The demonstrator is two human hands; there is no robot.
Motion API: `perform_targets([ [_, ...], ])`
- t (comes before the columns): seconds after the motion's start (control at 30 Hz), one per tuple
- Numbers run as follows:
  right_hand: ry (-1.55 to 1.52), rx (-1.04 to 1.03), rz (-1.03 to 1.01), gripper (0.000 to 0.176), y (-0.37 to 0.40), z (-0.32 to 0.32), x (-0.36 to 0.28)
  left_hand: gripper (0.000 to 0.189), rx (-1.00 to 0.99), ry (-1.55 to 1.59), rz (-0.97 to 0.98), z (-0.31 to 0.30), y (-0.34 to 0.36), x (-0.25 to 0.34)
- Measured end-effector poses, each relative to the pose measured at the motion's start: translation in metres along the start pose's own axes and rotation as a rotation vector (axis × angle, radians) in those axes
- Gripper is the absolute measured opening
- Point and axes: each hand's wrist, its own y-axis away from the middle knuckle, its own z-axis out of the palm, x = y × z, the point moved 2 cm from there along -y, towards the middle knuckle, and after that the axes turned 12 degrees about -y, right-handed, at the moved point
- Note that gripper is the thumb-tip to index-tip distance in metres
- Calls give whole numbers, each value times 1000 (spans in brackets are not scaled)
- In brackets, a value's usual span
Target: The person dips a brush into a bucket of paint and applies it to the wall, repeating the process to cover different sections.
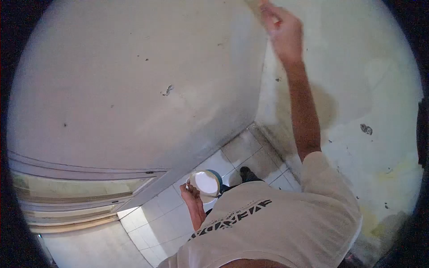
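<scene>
The right hand is raised at the wall corner, fingers closed round a pale tool that is too blurred to identify. By the waist, the left hand grips a blue-rimmed tub of white paste, tipped steeply over the tiled floor. That tilt is the likely risk: with the other arm stretched high, paste could slide out onto the tiles or the shoe.

He stands in the corner, right hand raised against the wall with a blurred tool, left hand holding a small paint tub low over the tiled floor.
</scene>
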Motion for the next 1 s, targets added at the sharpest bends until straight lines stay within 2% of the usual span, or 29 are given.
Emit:
perform_targets([
  [0.03,138,-104,114,34,8,16,18,22,2,-14,4,-5,-3,-4],
  [0.1,-84,-8,-223,44,70,63,68,24,-20,-44,58,-20,-9,-16],
  [0.17,64,-116,-158,60,151,103,137,23,-13,-35,24,-15,0,-15],
  [0.2,-54,-112,-155,62,192,118,165,26,32,-60,46,-10,8,-12],
  [0.27,-67,-239,46,63,258,123,201,30,67,-81,64,-1,15,-10],
  [0.4,-14,-329,125,61,304,115,234,29,79,-107,65,0,22,-7],
  [0.47,187,-511,245,48,313,113,253,29,89,-149,73,0,27,-5],
  [0.5,190,-509,253,48,314,114,263,29,84,-148,58,2,28,-3],
  [0.57,343,-762,365,33,314,124,303,29,67,-149,46,4,29,-7],
  [0.6,342,-753,366,33,305,119,310,29,65,-143,31,2,26,-10],
  [0.67,405,-698,298,25,287,117,312,29,60,-141,37,-5,23,-11],
  [0.73,281,-498,513,25,221,67,213,27,103,-108,139,-8,25,-16],
  [0.8,124,-102,191,24,183,34,162,26,87,-102,122,-2,30,-9],
  [0.87,-131,107,23,28,136,11,100,26,95,-104,79,-6,36,-12],
  [1.0,-159,18,-42,31,102,27,93,25,74,-93,42,-9,25,-19],
])
